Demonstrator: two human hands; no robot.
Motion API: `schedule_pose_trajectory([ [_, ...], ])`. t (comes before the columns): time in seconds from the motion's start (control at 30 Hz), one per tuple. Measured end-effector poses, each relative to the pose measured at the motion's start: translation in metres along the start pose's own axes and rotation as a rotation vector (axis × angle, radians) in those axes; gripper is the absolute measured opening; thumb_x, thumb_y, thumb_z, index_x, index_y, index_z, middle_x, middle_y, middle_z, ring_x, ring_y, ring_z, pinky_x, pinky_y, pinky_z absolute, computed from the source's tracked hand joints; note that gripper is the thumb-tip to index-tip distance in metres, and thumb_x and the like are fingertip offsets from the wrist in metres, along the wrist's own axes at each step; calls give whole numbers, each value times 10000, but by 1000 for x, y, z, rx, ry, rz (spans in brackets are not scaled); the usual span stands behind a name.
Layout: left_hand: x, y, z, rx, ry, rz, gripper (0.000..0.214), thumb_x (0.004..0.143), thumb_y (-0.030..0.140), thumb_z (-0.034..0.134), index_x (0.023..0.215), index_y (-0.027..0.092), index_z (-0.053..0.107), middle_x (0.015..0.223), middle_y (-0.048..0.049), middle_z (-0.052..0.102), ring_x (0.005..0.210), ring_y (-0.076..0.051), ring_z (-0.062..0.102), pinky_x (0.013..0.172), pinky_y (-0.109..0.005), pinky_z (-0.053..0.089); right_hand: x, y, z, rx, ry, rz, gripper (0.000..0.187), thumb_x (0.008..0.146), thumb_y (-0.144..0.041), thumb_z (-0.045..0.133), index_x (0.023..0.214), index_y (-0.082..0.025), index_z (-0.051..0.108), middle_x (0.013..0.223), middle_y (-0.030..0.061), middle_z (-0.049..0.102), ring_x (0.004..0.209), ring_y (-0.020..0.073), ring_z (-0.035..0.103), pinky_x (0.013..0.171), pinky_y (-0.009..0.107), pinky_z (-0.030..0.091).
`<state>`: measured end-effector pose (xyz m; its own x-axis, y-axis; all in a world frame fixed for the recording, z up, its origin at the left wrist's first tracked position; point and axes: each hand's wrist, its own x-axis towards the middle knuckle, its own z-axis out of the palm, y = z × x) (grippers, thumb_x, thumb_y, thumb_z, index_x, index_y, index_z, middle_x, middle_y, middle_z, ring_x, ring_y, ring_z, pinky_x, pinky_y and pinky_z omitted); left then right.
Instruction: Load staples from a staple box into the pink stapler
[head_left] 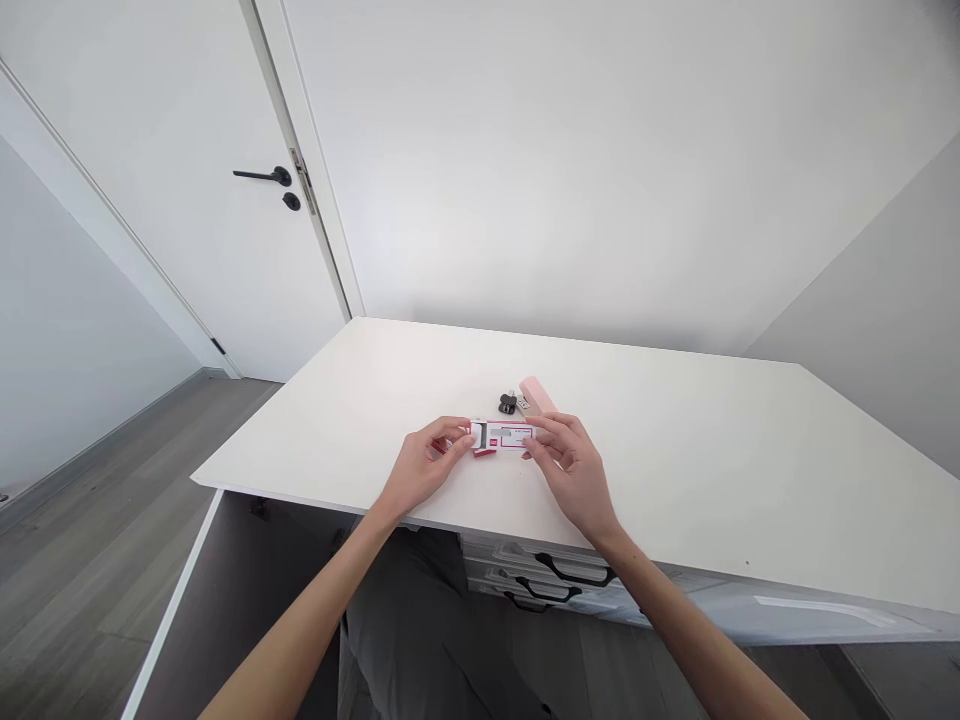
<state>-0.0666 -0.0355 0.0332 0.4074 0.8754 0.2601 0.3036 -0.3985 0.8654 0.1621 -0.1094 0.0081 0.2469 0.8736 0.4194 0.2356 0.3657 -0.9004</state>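
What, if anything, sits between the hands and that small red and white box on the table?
Nothing visible does. The left hand and right hand each grip one end of the small box directly. The pink stapler and black binder clip lie just behind the box, on the white table.

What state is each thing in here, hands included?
Left hand: fingers pinching the left end of the small box.
Right hand: fingers gripping the box's right end.
Small box: red and white, held low over the table between both hands; open or closed cannot be told.
Pink stapler: lying on the table, untouched.
Black binder clip: resting beside the stapler.
Door: closed.
Table: white.
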Motion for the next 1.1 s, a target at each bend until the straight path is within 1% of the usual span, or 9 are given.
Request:
schedule_pose_trajectory([
  [0.37, 1, 0, -3, -129, -149, -36, 296, 881, 526, 769, 942, 237, 743, 836, -21, 804, 853, -224, 715, 815, -359, 527, -2, -1, 5, 137, -161, 6, 288, 1013, -442, 668, 1251, -293, 730, 1321, 83, 637, 1046, 232, 761, 922, 441, 687],
  [0.43, 1, -1, -3, -100, -132, -34, 285, 852, 510, 800, 922, 239, 743, 857, -20, 795, 830, -219, 692, 793, -356, 523, -3, -1, 3, 157, -185, 32, 278, 1003, -434, 684, 1230, -276, 715, 1283, 79, 682, 1030, 233, 767, 914, 436, 683],
  [0.53, 1, -2, -1, 55, 43, 33, 262, 927, 504, 714, 998, 254, 744, 1035, -43, 783, 930, -232, 669, 851, -380, 529, -5, 0, 0, 125, -141, 92, 292, 991, -443, 695, 1212, -253, 681, 1237, 86, 734, 1025, 247, 777, 915, 445, 679],
  [0.63, 2, -8, 4, 300, 213, 137, 277, 987, 480, 647, 1152, 267, 711, 1275, -73, 726, 1228, -286, 596, 1085, -458, 465, -10, 3, 2, 10, -9, 116, 317, 1003, -440, 665, 1246, -237, 651, 1336, 121, 702, 1100, 268, 769, 983, 476, 661],
  [0.7, 4, -15, 9, 433, 192, 185, 445, 940, 497, 725, 1313, 268, 647, 1442, -93, 646, 1395, -324, 494, 1195, -508, 372, -16, 4, 4, -82, -9, 75, 394, 1019, -415, 627, 1373, -243, 607, 1494, 143, 608, 1259, 288, 707, 1064, 495, 625],
  [0.8, 6, -24, 15, 518, 43, 179, 736, 886, 530, 792, 1507, 259, 504, 1547, -126, 569, 1512, -361, 382, 1239, -548, 303, -26, 6, 8, -251, -103, 8, 542, 1034, -364, 569, 1558, -260, 484, 1653, 144, 456, 1432, 304, 578, 1132, 520, 577],
  [0.9, 8, -26, 17, 502, -25, 135, 751, 920, 521, 760, 1554, 259, 455, 1489, -118, 628, 1522, -360, 374, 1241, -565, 285, -34, 7, 8, -416, -119, -20, 556, 1030, -311, 541, 1578, -248, 471, 1652, 146, 462, 1440, 319, 565, 1135, 547, 563],
  [1.0, 8, -22, 13, 404, 18, 124, 742, 893, 510, 795, 1530, 287, 488, 1450, -94, 662, 1475, -344, 435, 1225, -544, 321, -35, 8, 5, -477, -105, -88, 498, 1024, -253, 521, 1521, -237, 525, 1597, 144, 524, 1444, 309, 554, 1100, 517, 581],
  [1.1, 6, -16, 5, 162, 132, 60, 738, 884, 552, 788, 1513, 289, 505, 1438, -98, 670, 1399, -318, 534, 1175, -494, 397, -34, 6, 2, -487, -75, -153, 433, 1015, -216, 517, 1444, -237, 568, 1520, 142, 581, 1438, 301, 548, 1064, 501, 592],
])
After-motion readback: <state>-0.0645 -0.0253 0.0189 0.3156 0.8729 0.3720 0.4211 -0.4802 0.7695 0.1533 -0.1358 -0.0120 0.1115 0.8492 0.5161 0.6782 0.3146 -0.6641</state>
